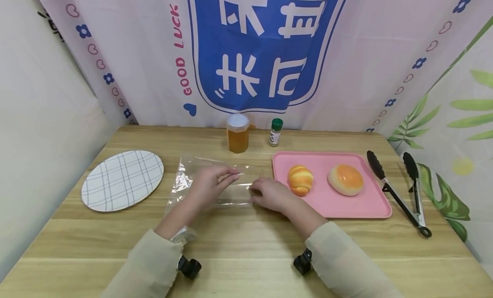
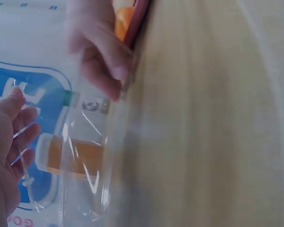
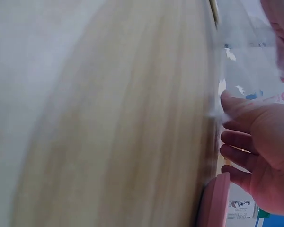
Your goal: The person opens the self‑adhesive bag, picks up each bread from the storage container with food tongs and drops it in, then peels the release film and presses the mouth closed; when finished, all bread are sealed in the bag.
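Right grip (image 1: 271,194) pinches barely visible film (image 1: 236,196); whether left grip (image 1: 212,182) does, I cannot tell.

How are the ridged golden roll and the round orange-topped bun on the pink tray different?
The ridged golden roll has stripes; the round orange-topped bun looks smooth. The roll is smaller and narrower; the bun is bigger and wider. Both lie on the pink rectangular tray.

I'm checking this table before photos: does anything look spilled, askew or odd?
The backdrop cloth behind the table looks odd: its GOOD LUCK lettering runs upward, as if hung sideways. I see no spill; the jar and shaker stand upright. The clear plastic looks only wrinkled, with no tear I can make out.
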`<state>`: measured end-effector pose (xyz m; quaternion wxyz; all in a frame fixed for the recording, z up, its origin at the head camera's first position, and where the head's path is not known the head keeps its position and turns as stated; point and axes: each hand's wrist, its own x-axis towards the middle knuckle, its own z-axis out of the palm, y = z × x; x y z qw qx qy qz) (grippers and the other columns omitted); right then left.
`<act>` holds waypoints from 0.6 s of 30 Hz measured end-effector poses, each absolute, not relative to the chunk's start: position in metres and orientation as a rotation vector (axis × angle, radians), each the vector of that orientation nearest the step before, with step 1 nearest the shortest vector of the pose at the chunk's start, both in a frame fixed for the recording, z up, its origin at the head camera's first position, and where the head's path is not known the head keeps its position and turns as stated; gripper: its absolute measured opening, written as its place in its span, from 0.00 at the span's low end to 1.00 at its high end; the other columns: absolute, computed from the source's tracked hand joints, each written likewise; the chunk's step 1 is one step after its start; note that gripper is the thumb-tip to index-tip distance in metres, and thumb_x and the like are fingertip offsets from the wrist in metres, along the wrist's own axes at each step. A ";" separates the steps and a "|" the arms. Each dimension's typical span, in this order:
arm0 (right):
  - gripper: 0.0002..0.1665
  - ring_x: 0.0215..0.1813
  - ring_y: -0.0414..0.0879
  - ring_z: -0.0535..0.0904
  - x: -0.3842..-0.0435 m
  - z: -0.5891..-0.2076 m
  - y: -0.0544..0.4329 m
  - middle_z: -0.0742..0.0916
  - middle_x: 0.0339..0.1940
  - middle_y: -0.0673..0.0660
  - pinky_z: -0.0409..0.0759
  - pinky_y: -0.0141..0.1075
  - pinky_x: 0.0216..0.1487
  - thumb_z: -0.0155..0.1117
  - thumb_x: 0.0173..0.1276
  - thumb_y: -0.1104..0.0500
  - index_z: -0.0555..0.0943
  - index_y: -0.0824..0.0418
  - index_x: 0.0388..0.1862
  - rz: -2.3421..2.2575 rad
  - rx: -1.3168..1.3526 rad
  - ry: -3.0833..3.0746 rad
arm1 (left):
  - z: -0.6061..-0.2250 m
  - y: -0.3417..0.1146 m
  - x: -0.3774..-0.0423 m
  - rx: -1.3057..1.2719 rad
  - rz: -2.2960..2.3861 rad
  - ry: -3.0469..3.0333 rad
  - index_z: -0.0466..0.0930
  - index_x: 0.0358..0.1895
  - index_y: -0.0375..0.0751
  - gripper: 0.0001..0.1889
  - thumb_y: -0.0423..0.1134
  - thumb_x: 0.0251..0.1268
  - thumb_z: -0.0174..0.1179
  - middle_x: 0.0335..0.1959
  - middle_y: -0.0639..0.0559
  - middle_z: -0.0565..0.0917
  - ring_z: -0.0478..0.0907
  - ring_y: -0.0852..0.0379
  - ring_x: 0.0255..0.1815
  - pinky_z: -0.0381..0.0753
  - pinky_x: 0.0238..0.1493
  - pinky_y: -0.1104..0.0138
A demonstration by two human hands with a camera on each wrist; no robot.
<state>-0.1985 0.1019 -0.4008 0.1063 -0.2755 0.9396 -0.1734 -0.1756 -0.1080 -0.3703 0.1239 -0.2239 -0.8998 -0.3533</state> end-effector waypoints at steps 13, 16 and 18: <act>0.27 0.72 0.61 0.69 -0.172 -0.360 0.186 0.76 0.69 0.62 0.67 0.58 0.71 0.62 0.70 0.49 0.77 0.59 0.64 -0.771 -0.534 2.923 | -0.396 -0.106 -0.178 -0.524 -1.243 -2.580 0.87 0.45 0.42 0.09 0.38 0.64 0.65 0.47 0.49 0.89 0.85 0.47 0.51 0.83 0.52 0.53; 0.28 0.72 0.65 0.67 -0.167 -0.356 0.227 0.73 0.71 0.64 0.66 0.62 0.70 0.61 0.71 0.49 0.74 0.61 0.66 -0.805 -0.412 2.988 | -0.399 -0.108 -0.178 -0.489 -1.283 -2.559 0.87 0.45 0.42 0.09 0.39 0.64 0.65 0.47 0.49 0.89 0.84 0.47 0.52 0.83 0.53 0.52; 0.30 0.71 0.69 0.65 -0.166 -0.355 0.255 0.72 0.71 0.68 0.64 0.65 0.69 0.60 0.73 0.48 0.72 0.63 0.67 -0.787 -0.335 3.044 | -0.401 -0.110 -0.178 -0.467 -1.311 -2.540 0.87 0.45 0.42 0.09 0.39 0.65 0.65 0.46 0.49 0.89 0.84 0.48 0.52 0.83 0.52 0.53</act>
